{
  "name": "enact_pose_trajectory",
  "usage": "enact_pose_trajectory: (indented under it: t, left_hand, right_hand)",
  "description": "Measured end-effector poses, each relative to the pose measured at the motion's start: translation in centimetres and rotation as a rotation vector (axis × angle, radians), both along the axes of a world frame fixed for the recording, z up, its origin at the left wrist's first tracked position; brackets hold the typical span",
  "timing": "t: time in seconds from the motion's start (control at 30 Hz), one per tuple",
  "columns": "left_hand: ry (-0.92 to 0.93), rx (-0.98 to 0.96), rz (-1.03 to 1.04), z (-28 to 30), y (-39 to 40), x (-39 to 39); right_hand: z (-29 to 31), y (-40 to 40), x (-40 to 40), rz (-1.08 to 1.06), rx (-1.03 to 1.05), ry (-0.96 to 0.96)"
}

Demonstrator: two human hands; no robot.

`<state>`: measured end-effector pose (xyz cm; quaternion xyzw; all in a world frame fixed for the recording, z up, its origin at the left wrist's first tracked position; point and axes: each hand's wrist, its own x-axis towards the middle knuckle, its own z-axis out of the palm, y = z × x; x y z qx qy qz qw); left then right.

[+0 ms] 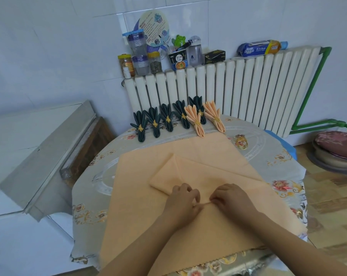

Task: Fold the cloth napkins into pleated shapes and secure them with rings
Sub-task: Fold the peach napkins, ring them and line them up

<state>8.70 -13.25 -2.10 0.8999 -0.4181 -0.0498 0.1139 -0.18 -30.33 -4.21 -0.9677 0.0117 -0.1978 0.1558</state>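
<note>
Peach napkin [188, 168] pinched between both hands; "Kitchen" roll pack [258, 49] on radiator [238, 90].

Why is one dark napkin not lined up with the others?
The fifth dark green napkin stands behind a peach napkin, partly hidden, while the other four sit in a neat row. Otherwise nothing looks spilled or damaged.

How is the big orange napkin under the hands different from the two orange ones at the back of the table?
The orange napkin under the hands lies spread flat; the two finished orange napkins are gathered into pleated fans.
The flat one has no ring, only a small first pleat pinched by the left hand and the right hand; each finished one wears a gold ring.
The flat one looks far wider.
Both share the same peach-orange cloth.
</note>
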Motion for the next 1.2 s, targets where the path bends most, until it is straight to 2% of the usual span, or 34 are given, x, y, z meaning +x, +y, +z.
enact_pose_trajectory:
  t: [0.17, 0.37, 0.5, 0.63, 0.8, 0.93, 1.1, 1.2]
  left_hand:
    - [0.004, -0.054, 0.052, 0.4, -0.4, -0.7]
    - [0.066, -0.093, 0.106, 0.9, 0.7, -0.7]
    - [0.114, -0.117, 0.113, 0.8, 2.0, -0.9]
    - [0.134, -0.101, 0.124, 1.0, 2.3, -1.3]
    - [0.113, -0.06, 0.144, 1.7, 1.7, -1.1]
    - [0.081, -0.027, 0.149, 2.0, 1.2, -1.0]
    - [0.108, -0.01, 0.15, 1.9, 1.3, 0.5]
    - [0.142, 0.048, 0.113, 2.0, 1.3, 1.4]
  right_hand:
    - [0.0, -1.4, -0.6, 0.045, -0.116, -0.017]
    - [1.0, -3.2, -1.2, -0.113, -0.304, -0.068]
    - [4.3, -3.6, -1.2, -0.194, -0.392, -0.085]
    - [7.9, -2.1, 1.4, -0.173, -0.602, 0.115]
    - [9.7, -0.1, 6.6, 0.003, -0.677, 0.213]
    - [8.7, 0.9, 9.9, 0.109, -0.712, 0.257]
    - [6.7, 1.7, 12.9, 0.206, -0.671, 0.233]
    - [5.4, 1.7, 13.8, 0.185, -0.59, 0.234]
